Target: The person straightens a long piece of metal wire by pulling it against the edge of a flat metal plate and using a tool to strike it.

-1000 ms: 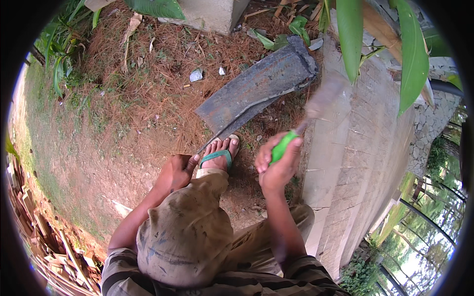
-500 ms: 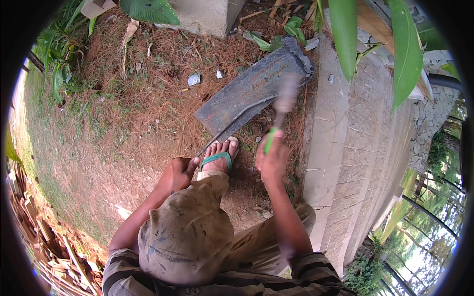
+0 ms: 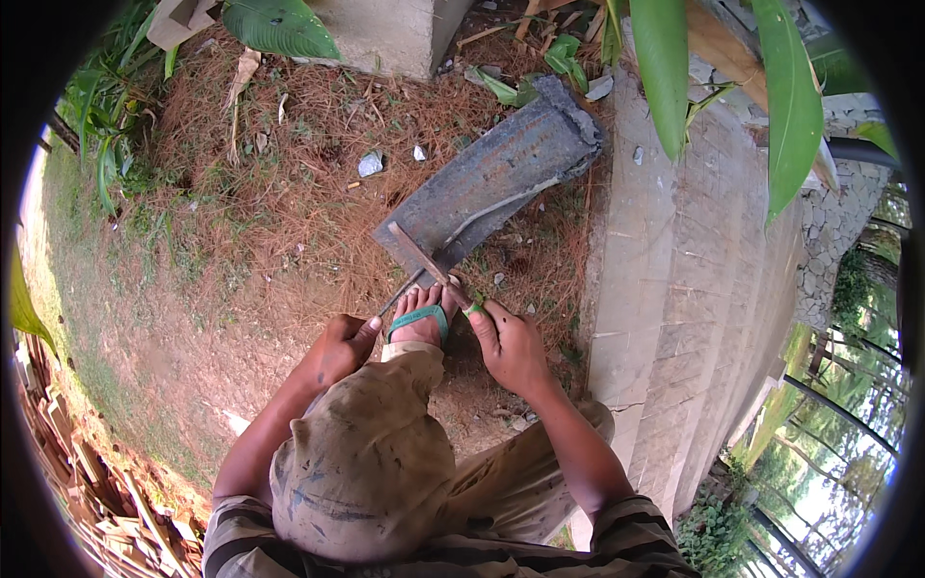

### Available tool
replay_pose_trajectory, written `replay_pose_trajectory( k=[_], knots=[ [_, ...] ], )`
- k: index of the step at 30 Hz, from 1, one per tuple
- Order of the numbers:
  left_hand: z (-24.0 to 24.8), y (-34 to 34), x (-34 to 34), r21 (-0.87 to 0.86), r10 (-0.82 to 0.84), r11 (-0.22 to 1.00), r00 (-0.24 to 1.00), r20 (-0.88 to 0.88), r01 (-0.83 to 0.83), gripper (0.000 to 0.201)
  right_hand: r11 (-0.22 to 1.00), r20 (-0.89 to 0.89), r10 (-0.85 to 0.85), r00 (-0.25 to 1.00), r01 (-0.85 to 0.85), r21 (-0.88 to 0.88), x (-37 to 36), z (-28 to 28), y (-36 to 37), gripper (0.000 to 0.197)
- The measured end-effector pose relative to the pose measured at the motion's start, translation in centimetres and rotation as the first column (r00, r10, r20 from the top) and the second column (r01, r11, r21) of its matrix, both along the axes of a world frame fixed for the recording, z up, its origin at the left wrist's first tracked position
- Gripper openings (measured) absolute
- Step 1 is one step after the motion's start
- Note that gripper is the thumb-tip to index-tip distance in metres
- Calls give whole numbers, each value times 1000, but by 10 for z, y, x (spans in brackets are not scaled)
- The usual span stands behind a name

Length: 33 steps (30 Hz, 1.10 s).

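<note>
A long, dark grey metal piece [image 3: 487, 164] with rusty patches lies slantwise on the ground in front of me, its far end folded and ragged. A narrow bent strip [image 3: 501, 204] runs along its right side. My left hand [image 3: 339, 352] is closed on a thin dark metal rod [image 3: 399, 293] that slants up to the piece's near end. My right hand [image 3: 511, 349] grips the green handle of a hammer-like tool [image 3: 420, 252], whose brown, rusty end lies over the near end of the metal. The tool's exact kind is unclear. My sandalled foot [image 3: 420, 313] is beside the near end.
A paved concrete path [image 3: 665, 289] runs along the right. A concrete block [image 3: 376, 34] stands at the far side, with large green leaves [image 3: 785, 106] hanging at the upper right. Small pale stones [image 3: 370, 164] lie on the pine needles. Scrap wood [image 3: 106, 491] is heaped at lower left.
My right hand has brought the tool down and left, from raised over the metal's right side to its near end. The left hand keeps its hold on the rod, nearly unmoved.
</note>
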State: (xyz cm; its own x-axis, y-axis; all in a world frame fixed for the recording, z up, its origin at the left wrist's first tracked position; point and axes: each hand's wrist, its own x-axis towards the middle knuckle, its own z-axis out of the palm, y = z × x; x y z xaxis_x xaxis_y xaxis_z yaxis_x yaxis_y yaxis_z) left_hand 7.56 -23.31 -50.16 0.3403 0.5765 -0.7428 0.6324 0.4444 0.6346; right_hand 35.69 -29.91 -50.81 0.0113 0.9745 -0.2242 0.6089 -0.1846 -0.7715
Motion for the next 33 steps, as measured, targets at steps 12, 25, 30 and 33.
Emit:
replay_pose_trajectory(
  k=[12,25,30,33],
  knots=[
    [5,-7,2,171,-66,981,984,-164,94,60,930,21,-309,951,297,218,31,-3,24,48],
    [-16,-15,-18,505,-91,800,898,-431,324,40,984,188,-179,966,177,25,24,7,28,42],
    [-31,-25,-29,616,-42,709,893,-448,343,34,888,-189,-397,898,428,170,15,41,26,45],
    [-42,-23,-20,650,-30,657,875,-483,382,31,672,-545,-552,631,724,156,23,31,30,46]
  ],
)
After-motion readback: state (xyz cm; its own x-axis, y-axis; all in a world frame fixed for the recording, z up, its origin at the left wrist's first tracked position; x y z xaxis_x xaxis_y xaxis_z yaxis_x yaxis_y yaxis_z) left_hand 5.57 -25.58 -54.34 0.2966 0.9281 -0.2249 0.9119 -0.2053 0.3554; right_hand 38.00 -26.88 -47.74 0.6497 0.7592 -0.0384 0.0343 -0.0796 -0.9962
